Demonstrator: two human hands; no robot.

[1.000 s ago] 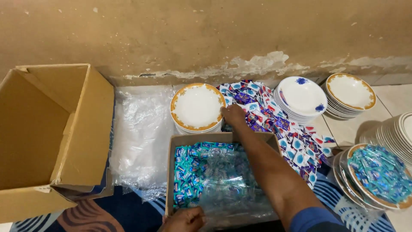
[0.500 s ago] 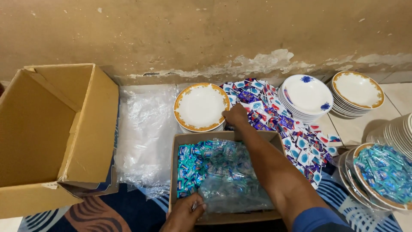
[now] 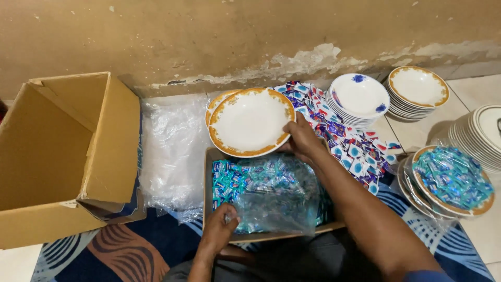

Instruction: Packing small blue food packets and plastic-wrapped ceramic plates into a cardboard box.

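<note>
Lifted since the earlier frames, the gold-rimmed plate (image 3: pixel 250 121) now tilts up off the one beneath it, raised by the right hand (image 3: pixel 301 142); before, that hand only rested at the plate's edge. Nearest the person, the left hand (image 3: pixel 219 230) lies at the near edge of the shallow cardboard tray (image 3: pixel 207 172), its fingers (image 3: pixel 230 214) curled narrow on the clear plastic wrap (image 3: pixel 271 209) that covers the blue-green sachets (image 3: pixel 229 180) inside. Beyond the tray's far edge, the right hand's fingers (image 3: pixel 290 129) close on the right rim of the gold-rimmed plate, thumb on top, so the plate sits just left of them. A second plate (image 3: pixel 215 102) peeks out behind it. On the floor to the right lie the blue-and-red sachets (image 3: pixel 355 151), a plate heaped with sachets (image 3: pixel 452 180), and farther off the stack of blue-flowered plates (image 3: pixel 360 96). An open cardboard box (image 3: pixel 57 151) stands at the left beside loose plastic sheeting (image 3: pixel 169 146).
</note>
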